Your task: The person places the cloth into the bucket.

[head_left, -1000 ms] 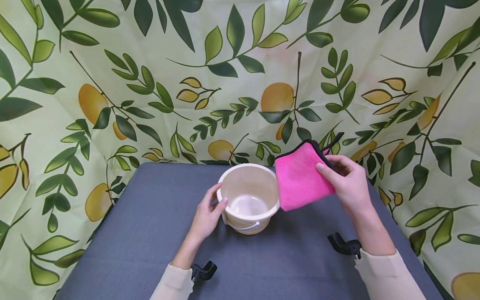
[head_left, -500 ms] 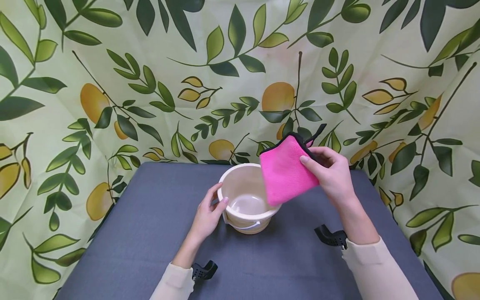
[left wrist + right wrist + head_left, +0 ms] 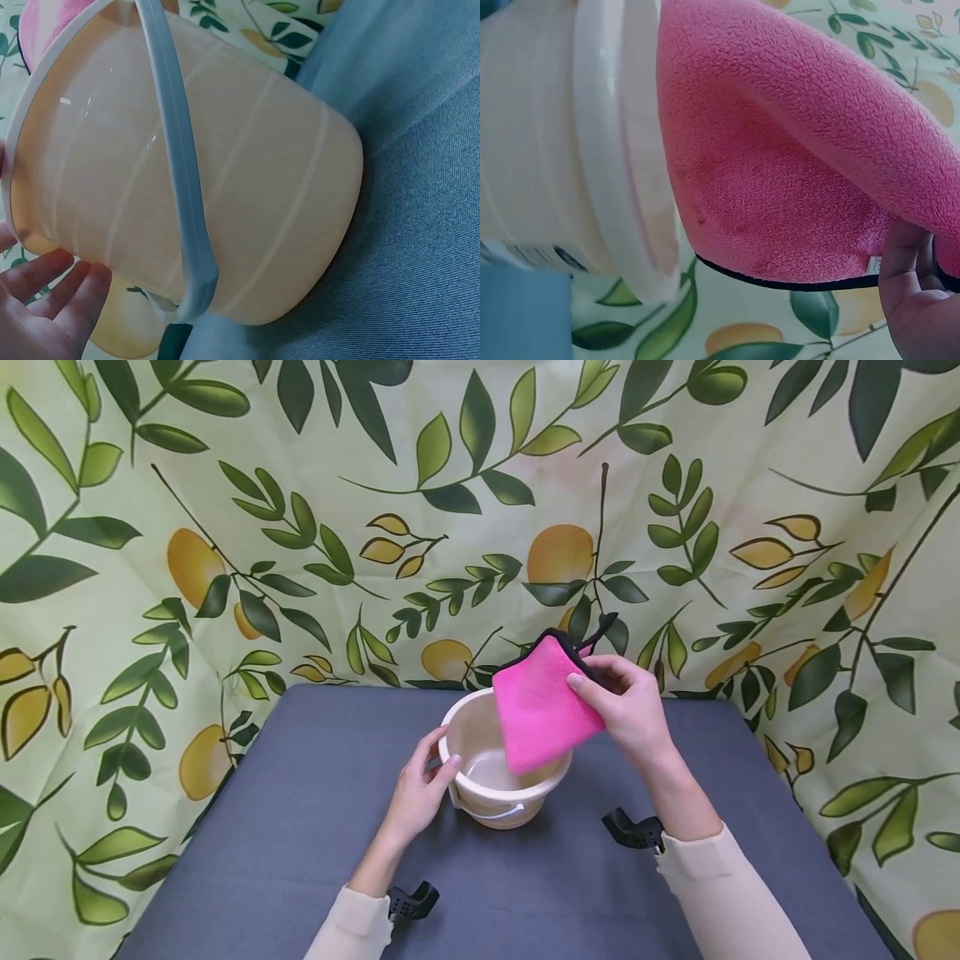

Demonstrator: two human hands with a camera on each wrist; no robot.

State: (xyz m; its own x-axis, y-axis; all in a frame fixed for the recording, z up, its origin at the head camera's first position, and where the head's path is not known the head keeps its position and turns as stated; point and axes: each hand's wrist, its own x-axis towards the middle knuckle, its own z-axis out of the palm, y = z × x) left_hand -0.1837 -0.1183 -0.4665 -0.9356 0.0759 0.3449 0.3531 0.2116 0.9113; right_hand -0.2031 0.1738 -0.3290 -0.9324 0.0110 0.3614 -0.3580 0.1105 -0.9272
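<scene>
A cream plastic bucket stands upright on the table, its pale blue-grey handle hanging down the side. My left hand grips the bucket's left rim, thumb on the near side and fingers round the outer wall. A pink fleecy cloth with black edging hangs folded from my right hand, which pinches it by its upper right part. The cloth's lower end is over the bucket's opening and hides part of the far and right rim. In the right wrist view, a small white tag shows near the cloth's edge.
The table has a blue-grey cloth surface. Behind it and at both sides hangs a fabric backdrop printed with leaves and orange fruit. Black wrist mounts sit at both cuffs.
My right hand has carried the pink cloth leftward, from beside the bucket's right rim to over its opening. The left hand keeps hold of the bucket, which stays in place.
</scene>
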